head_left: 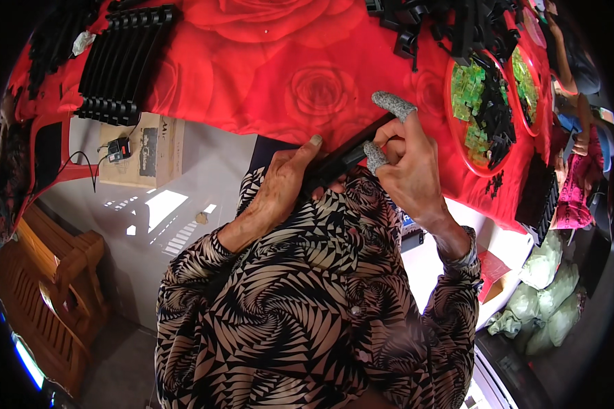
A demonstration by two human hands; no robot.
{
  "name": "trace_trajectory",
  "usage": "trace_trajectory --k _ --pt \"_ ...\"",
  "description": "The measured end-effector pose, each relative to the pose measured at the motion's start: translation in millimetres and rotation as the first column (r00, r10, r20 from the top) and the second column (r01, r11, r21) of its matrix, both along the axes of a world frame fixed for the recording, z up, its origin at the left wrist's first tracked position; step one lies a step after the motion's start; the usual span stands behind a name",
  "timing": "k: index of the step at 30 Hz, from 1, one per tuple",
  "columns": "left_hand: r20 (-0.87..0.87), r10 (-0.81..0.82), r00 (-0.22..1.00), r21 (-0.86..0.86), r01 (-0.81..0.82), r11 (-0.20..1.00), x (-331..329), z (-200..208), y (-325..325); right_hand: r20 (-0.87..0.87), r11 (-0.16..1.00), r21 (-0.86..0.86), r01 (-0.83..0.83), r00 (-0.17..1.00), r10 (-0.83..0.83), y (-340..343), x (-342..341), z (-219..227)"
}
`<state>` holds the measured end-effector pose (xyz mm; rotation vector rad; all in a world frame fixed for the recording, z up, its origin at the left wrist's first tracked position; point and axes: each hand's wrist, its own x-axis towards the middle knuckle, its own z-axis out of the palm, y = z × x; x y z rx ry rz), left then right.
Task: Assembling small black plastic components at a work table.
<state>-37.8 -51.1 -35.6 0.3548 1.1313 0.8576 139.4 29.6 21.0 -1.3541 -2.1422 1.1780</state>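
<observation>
A long, narrow black plastic bar (353, 148) is held at a slant in front of my body, by the table's near edge. My left hand (278, 183) wraps around its lower end, thumb along the side. At its upper end is my right hand (416, 167), with bent fingers against the bar. Grey fabric finger covers sit on the right thumb and index finger; the thumb presses near the bar while the index finger points out past it. Whether a small piece lies under the right fingers is hidden.
A red rose-patterned cloth (252, 75) covers the table. Stacked black slotted strips (126, 65) lie at left, loose black parts (467, 31) at far right. A red-rimmed basket (450, 102) holds green and black pieces. A wooden chair (58, 286) stands at left; other people are at far right.
</observation>
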Motion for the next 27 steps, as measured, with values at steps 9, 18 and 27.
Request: trace_trajectory --k 9,18,27 --pt "-0.011 -0.089 0.996 0.05 0.09 0.995 -3.8 6.2 -0.2 -0.01 0.991 0.13 0.016 1.0 -0.015 -9.5 0.8 -11.8" --pt "-0.724 0.069 0.686 0.387 0.322 0.864 5.5 30.7 -11.7 -0.018 0.99 0.139 0.033 0.999 -0.031 -12.1 2.1 -13.2" --pt "-0.768 -0.142 0.624 0.187 0.432 0.882 20.3 38.6 -1.2 -0.125 0.981 0.172 0.087 0.99 -0.066 -24.3 1.7 -21.4"
